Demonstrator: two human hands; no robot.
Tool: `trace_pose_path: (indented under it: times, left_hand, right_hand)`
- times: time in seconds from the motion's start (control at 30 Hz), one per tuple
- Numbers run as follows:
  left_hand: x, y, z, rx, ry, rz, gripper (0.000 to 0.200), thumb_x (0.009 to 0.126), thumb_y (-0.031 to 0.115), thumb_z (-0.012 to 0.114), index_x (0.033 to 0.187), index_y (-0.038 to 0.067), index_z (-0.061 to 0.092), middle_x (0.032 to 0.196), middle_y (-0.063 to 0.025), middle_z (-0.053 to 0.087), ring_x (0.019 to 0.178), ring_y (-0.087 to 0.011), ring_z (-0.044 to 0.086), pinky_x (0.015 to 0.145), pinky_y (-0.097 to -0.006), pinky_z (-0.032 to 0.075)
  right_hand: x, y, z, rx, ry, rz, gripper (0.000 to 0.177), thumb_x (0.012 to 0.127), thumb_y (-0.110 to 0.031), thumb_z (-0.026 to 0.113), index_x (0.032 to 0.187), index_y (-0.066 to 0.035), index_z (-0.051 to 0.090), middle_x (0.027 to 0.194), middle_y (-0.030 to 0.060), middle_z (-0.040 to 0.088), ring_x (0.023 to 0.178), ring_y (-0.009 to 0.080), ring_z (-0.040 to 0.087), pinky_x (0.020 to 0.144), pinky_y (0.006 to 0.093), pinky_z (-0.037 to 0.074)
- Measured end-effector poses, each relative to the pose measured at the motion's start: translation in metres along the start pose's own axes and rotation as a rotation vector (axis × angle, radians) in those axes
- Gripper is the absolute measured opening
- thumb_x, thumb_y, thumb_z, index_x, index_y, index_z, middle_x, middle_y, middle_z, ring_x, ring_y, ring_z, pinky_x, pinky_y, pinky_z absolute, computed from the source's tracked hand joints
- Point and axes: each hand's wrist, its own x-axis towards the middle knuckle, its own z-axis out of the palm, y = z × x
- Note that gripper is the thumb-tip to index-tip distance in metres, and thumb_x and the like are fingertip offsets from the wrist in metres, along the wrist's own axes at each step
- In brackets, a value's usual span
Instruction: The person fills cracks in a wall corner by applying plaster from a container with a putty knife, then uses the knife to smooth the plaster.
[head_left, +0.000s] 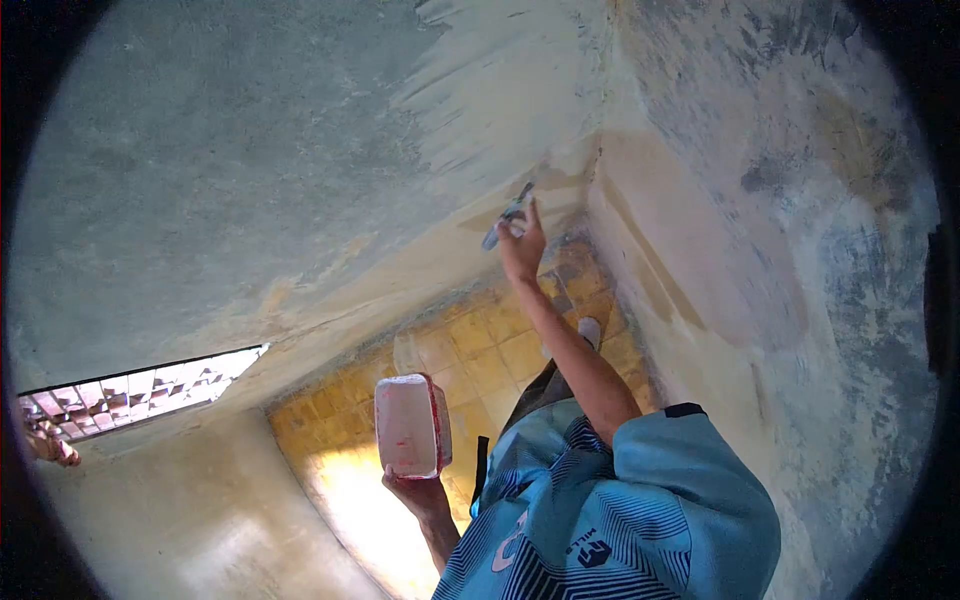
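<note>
My right hand [523, 248] is closed around a putty knife [510, 215], its blade close to the wall near the corner; whether it touches cannot be made out. Around it the wall shows darker, damp-looking patches. Lower down, my left hand [418, 492] grips the bottom end of a rectangular tub [408, 428], whitish inside with red smears on its rim and side. What lies in the tub is pale and hard to tell from its walls.
Patchy plaster walls [250, 180] meet at a corner above my right hand. A yellow tiled floor [490, 355] lies below, with my shoe [590, 330] on it. At the left is a barred window opening [140, 392].
</note>
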Motion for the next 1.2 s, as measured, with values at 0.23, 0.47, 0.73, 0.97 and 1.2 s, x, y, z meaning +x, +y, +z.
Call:
trace_pose_path:
  times: [0.23, 0.47, 0.73, 0.97, 1.2]
  left_hand:
    - [0.0, -0.001, -0.003, -0.022, -0.024, -0.023, 0.063, 0.087, 0.049, 0.051, 0.134, 0.009, 0.045, 0.131, -0.0095, 0.048, 0.124, -0.0266, 0.046, 0.097, -0.0471, 0.043]
    - [-0.002, 0.001, 0.003, 0.017, 0.013, 0.002, 0.065, 0.087, 0.052, 0.049, 0.135, 0.01, 0.043, 0.132, -0.0099, 0.046, 0.124, -0.0276, 0.045, 0.095, -0.0486, 0.044]
    - [0.002, -0.005, -0.008, 0.028, 0.009, 0.021, 0.064, 0.088, 0.053, 0.046, 0.137, 0.013, 0.039, 0.134, -0.0111, 0.043, 0.125, -0.0298, 0.044, 0.092, -0.0521, 0.045]
    - [0.0, -0.006, -0.008, 0.0, 0.041, -0.024, 0.068, 0.085, 0.054, 0.05, 0.138, 0.013, 0.039, 0.135, -0.0113, 0.042, 0.126, -0.0301, 0.043, 0.093, -0.0535, 0.044]
    - [-0.006, -0.006, -0.006, 0.016, 0.05, 0.003, 0.068, 0.086, 0.055, 0.048, 0.138, 0.012, 0.04, 0.135, -0.0113, 0.042, 0.126, -0.0301, 0.043, 0.092, -0.053, 0.044]
  right_hand:
    - [0.034, -0.015, -0.007, 0.014, 0.004, 0.032, 0.073, 0.083, -0.005, 0.069, 0.146, 0.002, 0.032, 0.12, 0.0221, 0.053, 0.107, 0.0288, 0.059, 0.082, 0.0368, 0.057]
    - [-0.02, -0.009, 0.011, -0.063, -0.173, -0.04, 0.072, 0.082, -0.005, 0.069, 0.145, 0.001, 0.034, 0.116, 0.0189, 0.054, 0.107, 0.028, 0.059, 0.081, 0.0371, 0.057]
    - [-0.003, -0.003, -0.013, -0.007, -0.064, -0.032, 0.073, 0.085, -0.006, 0.068, 0.147, 0.003, 0.03, 0.126, 0.0191, 0.055, 0.103, 0.024, 0.064, 0.081, 0.0334, 0.055]
    - [0.008, -0.034, 0.0, 0.109, -0.091, 0.011, 0.073, 0.085, -0.009, 0.068, 0.146, 0.004, 0.03, 0.127, 0.0232, 0.052, 0.11, 0.0267, 0.059, 0.082, 0.0343, 0.057]
    - [-0.033, -0.023, 0.028, 0.042, -0.18, -0.053, 0.075, 0.083, -0.009, 0.069, 0.146, 0.002, 0.032, 0.114, 0.018, 0.058, 0.099, 0.0222, 0.062, 0.081, 0.0338, 0.056]
